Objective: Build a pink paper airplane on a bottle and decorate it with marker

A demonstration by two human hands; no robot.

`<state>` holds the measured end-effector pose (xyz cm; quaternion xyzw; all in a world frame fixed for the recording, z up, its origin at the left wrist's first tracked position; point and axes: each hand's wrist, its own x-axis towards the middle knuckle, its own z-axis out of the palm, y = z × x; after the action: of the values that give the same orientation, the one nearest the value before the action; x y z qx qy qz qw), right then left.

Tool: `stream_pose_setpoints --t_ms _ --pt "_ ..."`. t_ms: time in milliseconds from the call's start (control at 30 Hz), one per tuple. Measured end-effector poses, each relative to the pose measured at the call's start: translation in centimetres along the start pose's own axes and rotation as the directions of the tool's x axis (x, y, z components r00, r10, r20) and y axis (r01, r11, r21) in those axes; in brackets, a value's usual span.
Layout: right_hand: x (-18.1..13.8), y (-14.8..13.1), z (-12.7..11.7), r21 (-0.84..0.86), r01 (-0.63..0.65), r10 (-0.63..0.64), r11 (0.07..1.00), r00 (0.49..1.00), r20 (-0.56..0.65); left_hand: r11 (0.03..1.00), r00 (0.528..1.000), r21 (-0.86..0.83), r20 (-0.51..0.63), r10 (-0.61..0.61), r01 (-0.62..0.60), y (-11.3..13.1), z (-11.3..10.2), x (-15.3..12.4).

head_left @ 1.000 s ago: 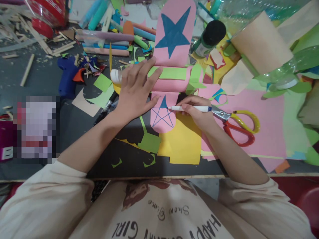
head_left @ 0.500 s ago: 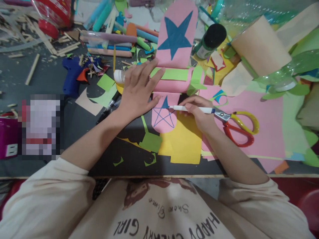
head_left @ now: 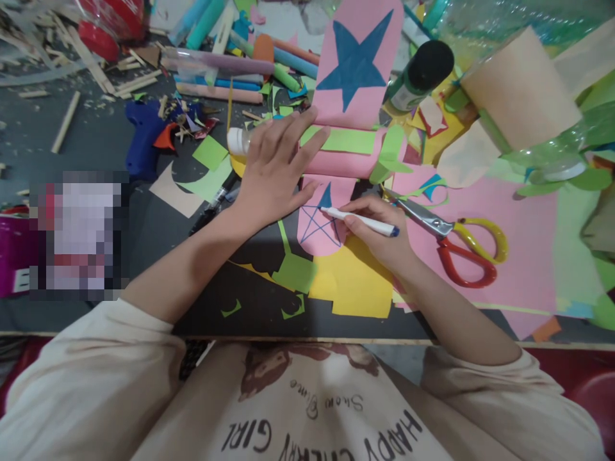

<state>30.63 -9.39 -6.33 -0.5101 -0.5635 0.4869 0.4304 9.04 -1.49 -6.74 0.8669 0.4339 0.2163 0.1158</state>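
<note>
My right hand (head_left: 375,224) is closed around a white marker (head_left: 360,221) with a blue end. Its tip meets a star outline (head_left: 319,225) drawn in blue on the rounded lower flap of a pink paper piece (head_left: 312,186); the star's top point is coloured blue. A larger filled blue star (head_left: 358,61) shows on the upper flap. Between the flaps is a pink rolled part with a light green strip (head_left: 341,139). My left hand (head_left: 276,160) lies over the left side of this piece, fingers spread, partly hiding a white-capped bottle (head_left: 236,141).
Scissors (head_left: 446,234) with red and yellow handles lie on pink paper to the right. A dark-capped glue bottle (head_left: 418,77) and a beige cylinder (head_left: 523,89) stand behind. A blue glue gun (head_left: 144,137), wood sticks and paper scraps cover the left. Yellow paper (head_left: 360,282) lies in front.
The marker has tilted, its rear end swinging down toward me, with the tip still on the small star. The whole view has shifted slightly. My left hand keeps its place on the pink piece.
</note>
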Motion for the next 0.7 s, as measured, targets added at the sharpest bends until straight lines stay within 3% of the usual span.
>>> stream_pose_setpoints --t_ms 433,700 --pt "-0.23 -0.5 -0.21 -0.11 0.067 -0.055 0.992 0.992 0.112 0.999 1.0 -0.036 0.025 -0.013 0.014 0.12 -0.04 0.21" --pt "-0.33 -0.4 -0.31 -0.13 0.056 -0.042 0.99 0.994 0.101 0.998 1.0 -0.07 -0.009 -0.004 0.003 -0.16 0.32 0.17"
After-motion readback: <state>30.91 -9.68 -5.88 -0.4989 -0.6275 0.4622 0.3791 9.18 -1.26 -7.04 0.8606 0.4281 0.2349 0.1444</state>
